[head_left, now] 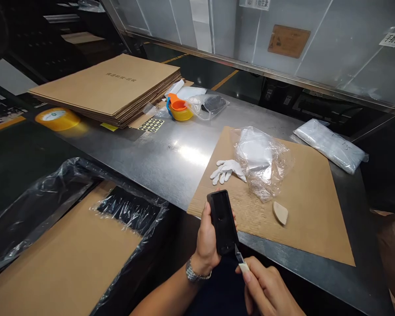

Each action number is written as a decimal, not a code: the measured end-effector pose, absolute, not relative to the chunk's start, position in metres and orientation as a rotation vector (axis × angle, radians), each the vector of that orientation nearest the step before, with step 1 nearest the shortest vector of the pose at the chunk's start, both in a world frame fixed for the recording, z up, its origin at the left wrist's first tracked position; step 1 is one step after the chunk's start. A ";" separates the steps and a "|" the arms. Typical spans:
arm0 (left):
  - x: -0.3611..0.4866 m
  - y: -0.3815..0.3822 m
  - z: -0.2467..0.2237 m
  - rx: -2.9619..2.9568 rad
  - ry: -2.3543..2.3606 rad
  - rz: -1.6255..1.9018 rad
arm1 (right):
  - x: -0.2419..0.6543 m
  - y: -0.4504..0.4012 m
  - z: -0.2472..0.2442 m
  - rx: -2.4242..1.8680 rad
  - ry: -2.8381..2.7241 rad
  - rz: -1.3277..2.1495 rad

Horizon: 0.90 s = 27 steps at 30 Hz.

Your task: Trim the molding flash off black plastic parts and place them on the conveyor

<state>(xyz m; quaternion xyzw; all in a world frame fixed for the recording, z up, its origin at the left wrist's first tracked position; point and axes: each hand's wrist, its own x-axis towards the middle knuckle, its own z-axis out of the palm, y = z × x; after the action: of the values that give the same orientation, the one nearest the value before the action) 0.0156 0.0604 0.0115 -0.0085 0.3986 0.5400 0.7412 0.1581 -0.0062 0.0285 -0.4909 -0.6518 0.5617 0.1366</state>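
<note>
My left hand (209, 239) is wrapped around a black rectangular plastic case (224, 219), its hollow side facing up at me. In my right hand (266, 285) is a small craft knife (240, 259) with a thin metal blade and a pale handle. The blade tip meets, or comes very close to, the lower right edge of the case. Both hands are in front of the table's near edge. Just beyond them, on a flat cardboard sheet (309, 188), lie a white glove (228, 170), a crumpled clear plastic bag (258, 153) and a wedge-shaped beige block (280, 213).
A tall stack of flat cardboard (118, 87) stands on the metal table (171, 162) at the left, beside yellow tape (57, 119). Farther back are an orange tape dispenser (179, 107) and a wrapped packet (331, 145). A plastic-lined box (62, 250) is at lower left.
</note>
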 end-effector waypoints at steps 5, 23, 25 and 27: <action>0.016 0.061 0.013 0.005 0.926 1.234 | 0.155 -0.001 0.035 -1.440 -1.754 1.545; 0.018 0.060 0.015 0.146 0.945 1.493 | 0.152 0.003 0.039 -1.620 -2.207 1.484; 0.018 0.060 0.015 0.151 0.957 1.496 | 0.151 0.003 0.038 -1.640 -2.193 1.464; 0.019 0.060 0.015 0.161 0.964 1.498 | 0.151 0.003 0.038 -1.654 -2.161 1.454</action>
<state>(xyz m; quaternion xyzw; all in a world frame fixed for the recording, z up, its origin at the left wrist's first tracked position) 0.0188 0.0597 0.0147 0.0702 0.4201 0.6532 0.6260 0.1508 0.0031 0.0377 -0.5359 -0.7002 0.4710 0.0280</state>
